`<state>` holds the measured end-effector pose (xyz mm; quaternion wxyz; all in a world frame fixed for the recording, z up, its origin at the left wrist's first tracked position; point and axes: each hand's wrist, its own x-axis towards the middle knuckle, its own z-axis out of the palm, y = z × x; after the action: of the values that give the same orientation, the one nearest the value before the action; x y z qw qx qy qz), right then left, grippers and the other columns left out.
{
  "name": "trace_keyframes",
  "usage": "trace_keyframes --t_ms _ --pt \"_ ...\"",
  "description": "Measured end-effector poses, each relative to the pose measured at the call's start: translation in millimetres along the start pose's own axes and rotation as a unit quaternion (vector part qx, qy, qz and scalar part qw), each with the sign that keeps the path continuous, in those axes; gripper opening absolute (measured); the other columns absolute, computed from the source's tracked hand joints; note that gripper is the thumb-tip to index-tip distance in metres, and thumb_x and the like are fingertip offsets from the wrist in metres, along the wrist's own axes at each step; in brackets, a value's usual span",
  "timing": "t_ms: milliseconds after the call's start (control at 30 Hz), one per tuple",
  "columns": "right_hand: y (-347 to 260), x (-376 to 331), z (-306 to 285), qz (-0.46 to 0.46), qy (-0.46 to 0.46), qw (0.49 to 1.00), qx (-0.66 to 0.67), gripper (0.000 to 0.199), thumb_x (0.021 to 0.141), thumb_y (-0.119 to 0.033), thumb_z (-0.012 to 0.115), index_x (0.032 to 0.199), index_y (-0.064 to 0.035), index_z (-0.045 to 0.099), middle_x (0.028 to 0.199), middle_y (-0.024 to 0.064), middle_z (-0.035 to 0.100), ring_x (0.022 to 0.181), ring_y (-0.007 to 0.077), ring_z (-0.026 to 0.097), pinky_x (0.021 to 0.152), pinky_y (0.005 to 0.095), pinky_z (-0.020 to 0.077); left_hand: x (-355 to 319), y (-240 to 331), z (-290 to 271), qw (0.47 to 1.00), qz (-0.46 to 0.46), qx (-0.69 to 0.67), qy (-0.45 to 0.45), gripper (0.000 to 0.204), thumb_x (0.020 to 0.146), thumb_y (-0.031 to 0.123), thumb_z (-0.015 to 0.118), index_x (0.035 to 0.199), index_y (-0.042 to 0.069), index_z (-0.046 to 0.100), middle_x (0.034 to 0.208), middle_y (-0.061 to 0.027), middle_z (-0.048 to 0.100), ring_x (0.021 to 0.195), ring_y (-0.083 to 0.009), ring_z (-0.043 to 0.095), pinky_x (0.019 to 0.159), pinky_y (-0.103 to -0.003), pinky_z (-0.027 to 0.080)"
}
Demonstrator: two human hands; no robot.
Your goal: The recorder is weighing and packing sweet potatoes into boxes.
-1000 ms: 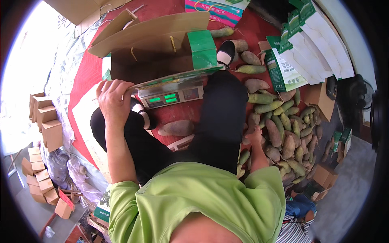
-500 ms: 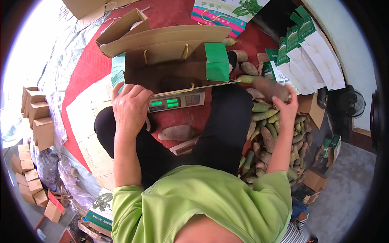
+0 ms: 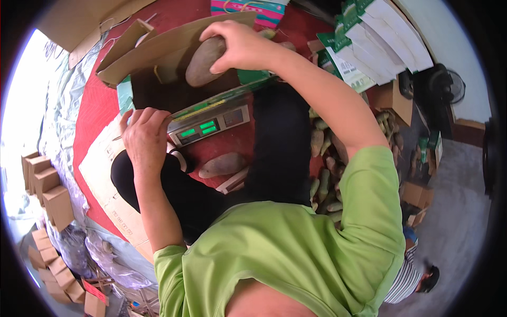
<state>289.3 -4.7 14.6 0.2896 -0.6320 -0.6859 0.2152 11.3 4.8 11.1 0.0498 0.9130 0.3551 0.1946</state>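
My right hand (image 3: 237, 45) grips a brown sweet potato (image 3: 203, 62) and holds it over an open cardboard box (image 3: 158, 50) that stands on a digital scale (image 3: 208, 127) with a green lit display. My left hand (image 3: 143, 138) rests on the scale's left end, fingers curled over its edge, close to my knee. Another sweet potato (image 3: 223, 165) lies on the red mat between my legs, below the scale.
A heap of sweet potatoes (image 3: 325, 158) lies to my right, partly hidden by my arm. Stacks of flat green-and-white cartons (image 3: 380, 37) stand at the upper right. Small folded brown boxes (image 3: 45, 185) are piled at the left. A fan (image 3: 443, 87) stands at the far right.
My right hand came up from the heap at the right with a sweet potato and moved left over the open box. My left hand stayed on the scale.
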Motion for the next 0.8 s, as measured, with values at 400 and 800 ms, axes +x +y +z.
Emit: trace_keyframes --t_ms 400,800 --pt "72.2 -131.7 -48.0 0.202 0.226 0.931 0.202 0.023 0.086 -0.014 0.065 0.107 -0.0032 0.066 0.091 0.0034 0.067 0.079 0.0082 0.060 0.068 0.0241 0.0491 1.1 -3.2 4.7 1.000 0.021 0.017 -0.009 0.006 0.083 0.015 0.065 0.087 0.012 0.068 0.084 -0.0015 0.064 0.088 -0.0232 0.060 0.096 -0.039 0.039" --pt "236.0 -461.3 157.0 0.512 -0.016 0.848 -0.132 0.020 0.080 -0.023 0.059 0.082 -0.0060 0.070 0.086 0.0146 0.069 0.086 0.0339 0.067 0.076 0.0439 0.0535 3.3 -3.3 19.0 0.999 0.028 0.040 0.014 0.008 0.082 0.013 0.067 0.089 0.010 0.068 0.085 -0.0022 0.067 0.084 -0.0235 0.061 0.088 -0.038 0.042"
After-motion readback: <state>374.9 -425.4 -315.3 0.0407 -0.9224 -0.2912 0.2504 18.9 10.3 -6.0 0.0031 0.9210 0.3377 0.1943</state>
